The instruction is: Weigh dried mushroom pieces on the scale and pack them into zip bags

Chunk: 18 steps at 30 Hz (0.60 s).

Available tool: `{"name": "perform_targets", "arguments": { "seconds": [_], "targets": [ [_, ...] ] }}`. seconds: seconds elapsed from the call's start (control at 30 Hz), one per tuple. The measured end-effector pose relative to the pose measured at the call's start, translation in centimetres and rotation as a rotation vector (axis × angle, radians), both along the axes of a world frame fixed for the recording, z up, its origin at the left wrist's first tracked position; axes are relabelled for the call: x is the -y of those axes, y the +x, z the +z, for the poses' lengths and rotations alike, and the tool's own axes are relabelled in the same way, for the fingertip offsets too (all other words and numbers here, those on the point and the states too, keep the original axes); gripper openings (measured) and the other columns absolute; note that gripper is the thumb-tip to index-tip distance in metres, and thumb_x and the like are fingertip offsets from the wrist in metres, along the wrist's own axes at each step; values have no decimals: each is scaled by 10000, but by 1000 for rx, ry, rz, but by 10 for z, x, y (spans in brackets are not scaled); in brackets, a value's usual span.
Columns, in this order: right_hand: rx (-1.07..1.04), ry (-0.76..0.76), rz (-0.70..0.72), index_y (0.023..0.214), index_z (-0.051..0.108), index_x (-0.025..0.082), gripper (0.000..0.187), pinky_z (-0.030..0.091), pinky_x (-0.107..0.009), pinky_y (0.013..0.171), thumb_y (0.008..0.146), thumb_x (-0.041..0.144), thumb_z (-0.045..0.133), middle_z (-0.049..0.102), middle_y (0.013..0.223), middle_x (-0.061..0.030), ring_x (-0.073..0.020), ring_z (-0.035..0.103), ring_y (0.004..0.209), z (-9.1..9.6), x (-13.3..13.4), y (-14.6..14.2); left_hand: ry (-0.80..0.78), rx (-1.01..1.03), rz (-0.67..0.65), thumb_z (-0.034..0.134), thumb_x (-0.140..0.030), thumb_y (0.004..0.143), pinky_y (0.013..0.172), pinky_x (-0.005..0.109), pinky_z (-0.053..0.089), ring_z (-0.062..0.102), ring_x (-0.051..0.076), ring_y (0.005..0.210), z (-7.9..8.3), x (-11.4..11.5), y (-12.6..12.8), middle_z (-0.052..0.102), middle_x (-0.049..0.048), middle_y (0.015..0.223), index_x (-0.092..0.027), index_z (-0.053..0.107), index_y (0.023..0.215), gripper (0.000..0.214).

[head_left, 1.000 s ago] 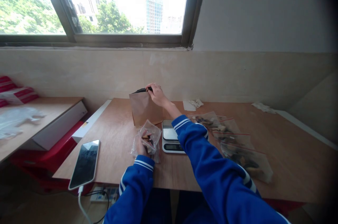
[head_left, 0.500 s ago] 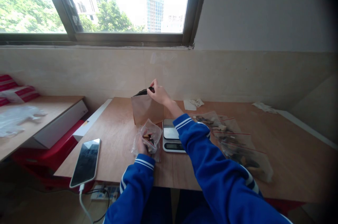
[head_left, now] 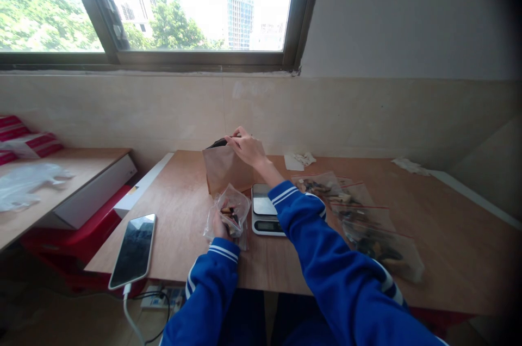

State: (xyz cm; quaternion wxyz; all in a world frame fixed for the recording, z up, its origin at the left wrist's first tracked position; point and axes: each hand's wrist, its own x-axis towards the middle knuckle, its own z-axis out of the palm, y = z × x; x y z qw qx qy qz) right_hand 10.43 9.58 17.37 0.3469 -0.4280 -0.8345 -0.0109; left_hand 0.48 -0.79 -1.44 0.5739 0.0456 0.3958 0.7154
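My right hand rests on the top edge of a brown kraft paper bag, with its fingers over the dark, folded opening. The bag stands upright on the plywood table. My left hand grips a clear zip bag holding dark and tan pieces, just in front of the paper bag. Its contents are too small to name. A digital kitchen scale sits to the right of that bag, partly hidden by my right sleeve.
Several red-sealed zip bags with dark contents overlap at the table's right. A smartphone lies near the front edge on a white cable. Crumpled paper lies by the wall. A side table stands at the left.
My right hand has lowered from a raised pinch and now lies flatter across the paper bag's top. My left hand and the zip bag have barely moved.
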Motion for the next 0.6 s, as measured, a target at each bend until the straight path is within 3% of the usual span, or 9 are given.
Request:
{"name": "perform_targets", "arguments": {
  "seconds": [0.1,0.17,0.27,0.37,0.43,0.5,0.6],
  "targets": [
    [-132,66,23,959,682,227,448,437,-312,814,961,457,298,489,1254,-67,-216,492,1091,3,9,3,19,-30,-3,604,-308,744,453,204,445,534,85,449,5,3,2,671,31,708,-140,653,963,280],
    [-278,72,62,997,668,200,393,421,-320,869,959,400,333,519,1208,-86,-206,489,1084,9,19,8,29,-35,-9,588,-321,764,452,213,451,534,84,446,8,4,3,674,33,745,-143,644,1020,317],
    [-406,-144,245,982,643,157,357,446,-274,786,953,313,323,610,944,-60,-149,564,863,16,41,18,48,-54,-28,549,-346,802,438,229,452,536,86,442,11,5,4,680,37,814,-165,631,1087,347],
    [-213,-496,518,939,646,147,311,434,-215,625,924,258,355,636,794,-22,-110,572,681,12,66,27,78,-51,-37,527,-337,826,489,243,485,592,110,512,11,5,4,693,51,851,-163,635,1098,341],
    [2,-615,581,880,664,141,249,404,-201,580,882,217,427,653,771,-25,-109,569,653,1,80,28,136,-23,-31,524,-323,836,603,257,524,655,149,660,11,5,4,705,66,879,-149,646,1084,327],
    [158,-637,510,837,667,128,181,381,-203,563,830,169,491,667,784,-44,-118,564,648,-15,89,26,191,1,-27,524,-319,841,720,276,529,674,186,811,13,6,6,712,73,916,-141,650,1083,326],
    [226,-620,358,844,642,108,142,383,-215,579,785,99,514,675,843,-84,-138,570,674,-40,95,20,230,9,-48,517,-364,843,837,319,504,658,219,947,16,8,9,707,85,1002,-140,624,1141,387]
  ]
}}
